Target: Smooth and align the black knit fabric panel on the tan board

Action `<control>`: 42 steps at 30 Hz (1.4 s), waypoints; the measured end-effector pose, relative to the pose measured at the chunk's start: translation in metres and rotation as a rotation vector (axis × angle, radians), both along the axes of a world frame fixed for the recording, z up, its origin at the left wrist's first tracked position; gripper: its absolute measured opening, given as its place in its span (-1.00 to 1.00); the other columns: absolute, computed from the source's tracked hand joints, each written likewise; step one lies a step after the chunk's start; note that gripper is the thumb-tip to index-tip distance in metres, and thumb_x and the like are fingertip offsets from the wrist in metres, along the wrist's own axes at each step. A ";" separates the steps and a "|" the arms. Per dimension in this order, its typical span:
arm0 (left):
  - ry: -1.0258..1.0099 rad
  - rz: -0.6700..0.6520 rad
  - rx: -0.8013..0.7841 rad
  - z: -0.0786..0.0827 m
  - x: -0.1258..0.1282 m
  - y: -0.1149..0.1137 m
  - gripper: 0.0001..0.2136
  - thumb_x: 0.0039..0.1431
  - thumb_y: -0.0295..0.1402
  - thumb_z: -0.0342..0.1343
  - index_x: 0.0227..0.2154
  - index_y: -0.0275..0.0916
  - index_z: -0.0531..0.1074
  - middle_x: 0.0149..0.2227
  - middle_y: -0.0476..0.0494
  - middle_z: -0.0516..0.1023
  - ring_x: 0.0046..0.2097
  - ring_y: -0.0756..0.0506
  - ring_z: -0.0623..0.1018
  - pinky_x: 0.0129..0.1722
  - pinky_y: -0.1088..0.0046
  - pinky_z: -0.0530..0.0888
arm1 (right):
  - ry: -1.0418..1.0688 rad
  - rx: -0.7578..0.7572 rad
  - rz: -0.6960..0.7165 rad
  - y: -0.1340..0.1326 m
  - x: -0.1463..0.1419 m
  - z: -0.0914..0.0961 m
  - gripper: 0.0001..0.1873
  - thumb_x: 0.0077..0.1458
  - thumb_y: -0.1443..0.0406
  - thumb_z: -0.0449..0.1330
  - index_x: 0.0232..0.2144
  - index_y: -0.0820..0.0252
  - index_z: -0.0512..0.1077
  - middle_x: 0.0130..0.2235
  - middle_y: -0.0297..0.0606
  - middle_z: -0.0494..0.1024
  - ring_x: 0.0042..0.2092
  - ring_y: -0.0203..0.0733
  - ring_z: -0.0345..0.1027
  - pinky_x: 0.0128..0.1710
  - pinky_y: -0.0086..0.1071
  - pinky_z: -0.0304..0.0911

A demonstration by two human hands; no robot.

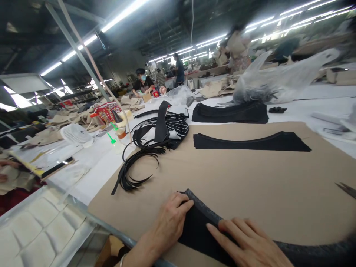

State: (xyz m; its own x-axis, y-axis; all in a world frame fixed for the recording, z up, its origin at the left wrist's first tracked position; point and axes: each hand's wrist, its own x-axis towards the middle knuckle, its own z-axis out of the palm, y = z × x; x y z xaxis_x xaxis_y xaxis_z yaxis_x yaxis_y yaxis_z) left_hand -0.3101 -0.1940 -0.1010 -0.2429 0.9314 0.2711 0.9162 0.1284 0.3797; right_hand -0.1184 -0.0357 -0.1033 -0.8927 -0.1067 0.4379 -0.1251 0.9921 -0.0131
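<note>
My left hand [170, 220] presses on the left end of a curved black fabric piece [198, 226] at the near edge of the brown cardboard sheet [236, 178]. Its fingers are curled over the piece's grey-edged tip. My right hand [247, 243] lies flat on the same piece, fingers stretched out and pointing left. A stack of similar curved black pieces [250, 142] lies farther out on the cardboard.
Black strips [136, 168] and striped fabric [169, 128] lie at the left of the cardboard. Another black stack [230, 112] and a plastic bag [278, 79] sit behind. Scissors' tips [346, 189] show at the right edge. A white fan [76, 134] and bottles stand left. People work at far tables.
</note>
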 end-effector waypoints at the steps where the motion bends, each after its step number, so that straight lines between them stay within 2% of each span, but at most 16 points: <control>1: 0.000 -0.001 0.007 -0.002 -0.001 -0.001 -0.61 0.22 -0.61 -0.17 -0.01 -0.19 0.41 -0.08 -0.16 0.47 -0.01 -0.07 0.43 0.03 0.30 0.45 | 0.007 -0.010 -0.035 -0.006 -0.008 -0.002 -0.50 -0.02 0.45 0.05 0.01 0.07 0.36 -0.26 -0.32 0.51 -0.33 -0.16 0.33 -0.32 -0.30 0.25; 5: -0.033 -0.032 0.017 -0.007 -0.004 -0.001 -0.62 0.24 -0.59 -0.18 0.02 -0.23 0.39 -0.07 -0.19 0.46 -0.01 -0.07 0.41 0.05 0.31 0.43 | 0.066 0.000 -0.161 -0.021 -0.023 -0.018 -0.44 -0.13 0.51 0.03 -0.03 0.13 0.35 -0.26 -0.29 0.51 -0.30 -0.13 0.32 -0.26 -0.24 0.20; 9: -0.028 -0.051 -0.006 -0.008 -0.007 -0.001 -0.61 0.22 -0.61 -0.18 0.04 -0.25 0.37 -0.06 -0.20 0.45 0.01 -0.07 0.39 0.08 0.30 0.42 | 0.061 0.015 -0.179 -0.025 -0.026 -0.021 -0.44 -0.20 0.50 0.05 -0.05 0.18 0.36 -0.25 -0.26 0.51 -0.27 -0.10 0.31 -0.25 -0.20 0.16; 12: 0.004 -0.052 -0.021 -0.007 -0.006 -0.002 -0.60 0.21 -0.61 -0.16 0.06 -0.26 0.35 -0.04 -0.21 0.44 0.02 -0.09 0.38 0.09 0.28 0.41 | 0.030 -0.068 -0.187 -0.024 -0.036 -0.015 -0.63 -0.10 0.47 0.07 -0.19 0.15 0.39 -0.32 -0.26 0.47 -0.33 -0.12 0.29 -0.32 -0.24 0.14; 14: 0.011 -0.049 -0.019 -0.007 -0.005 -0.004 -0.58 0.20 -0.63 -0.16 0.07 -0.25 0.33 -0.04 -0.20 0.43 0.02 -0.09 0.37 0.08 0.28 0.41 | -0.043 -0.170 -0.250 -0.024 -0.045 -0.011 -0.75 0.03 0.46 0.05 -0.23 0.14 0.39 -0.30 -0.24 0.44 -0.31 -0.13 0.29 -0.32 -0.27 0.14; 17: -0.036 -0.038 0.002 -0.010 -0.005 -0.005 -0.59 0.20 -0.63 -0.16 0.06 -0.24 0.34 -0.04 -0.20 0.40 0.01 -0.10 0.36 0.06 0.26 0.41 | -0.172 -0.264 -0.413 -0.025 -0.061 -0.007 -0.82 0.12 0.44 0.08 -0.22 0.16 0.38 -0.23 -0.18 0.43 -0.23 -0.08 0.30 -0.25 -0.22 0.17; 20: -0.096 -0.053 0.045 -0.014 -0.008 -0.005 -0.60 0.22 -0.61 -0.17 0.06 -0.24 0.32 -0.06 -0.21 0.40 -0.01 -0.12 0.35 0.05 0.23 0.40 | -0.253 -0.269 -0.509 -0.028 -0.074 -0.004 -0.85 0.11 0.41 0.16 -0.22 0.15 0.39 -0.24 -0.19 0.43 -0.19 0.00 0.29 -0.19 -0.13 0.15; 24: -0.127 0.008 0.091 -0.018 -0.011 -0.006 -0.64 0.22 -0.63 -0.17 0.00 -0.24 0.34 -0.10 -0.19 0.40 -0.06 -0.11 0.36 -0.02 0.27 0.42 | -0.245 -0.263 -0.460 -0.033 -0.085 0.001 -0.81 0.08 0.43 0.21 -0.23 0.12 0.40 -0.24 -0.27 0.43 -0.18 -0.02 0.28 -0.19 -0.15 0.09; 30: -0.053 0.033 0.040 -0.020 -0.009 -0.010 -0.66 0.22 -0.61 -0.16 -0.01 -0.28 0.33 -0.07 -0.21 0.39 -0.05 -0.13 0.34 0.02 0.23 0.40 | -0.093 -0.163 -0.422 -0.032 -0.093 -0.001 -0.78 0.04 0.44 0.25 -0.24 0.10 0.39 -0.27 -0.31 0.42 -0.23 -0.08 0.25 -0.23 -0.21 -0.01; 33: -0.027 0.043 0.001 -0.021 -0.008 -0.010 -0.66 0.21 -0.61 -0.16 0.00 -0.28 0.32 -0.06 -0.19 0.39 -0.05 -0.13 0.34 0.03 0.22 0.39 | -0.075 -0.164 -0.413 -0.030 -0.094 -0.003 -0.74 0.01 0.44 0.28 -0.24 0.09 0.39 -0.27 -0.32 0.42 -0.23 -0.09 0.24 -0.24 -0.23 -0.03; 38: 0.027 0.054 -0.037 -0.017 -0.006 -0.010 -0.66 0.22 -0.60 -0.17 -0.01 -0.28 0.32 -0.10 -0.18 0.41 -0.07 -0.15 0.34 0.01 0.19 0.40 | -0.082 -0.116 -0.382 -0.032 -0.098 -0.005 -0.86 0.04 0.43 0.24 -0.36 0.10 0.41 -0.33 -0.30 0.42 -0.27 -0.07 0.21 -0.26 -0.22 -0.06; 42: 0.075 0.046 -0.047 -0.016 -0.004 -0.009 -0.68 0.25 -0.56 -0.19 0.00 -0.29 0.31 -0.11 -0.18 0.43 -0.07 -0.16 0.35 0.01 0.19 0.40 | -0.032 -0.090 -0.393 -0.034 -0.099 -0.011 -0.87 0.05 0.46 0.20 -0.43 0.13 0.41 -0.39 -0.28 0.41 -0.30 -0.05 0.19 -0.27 -0.20 -0.07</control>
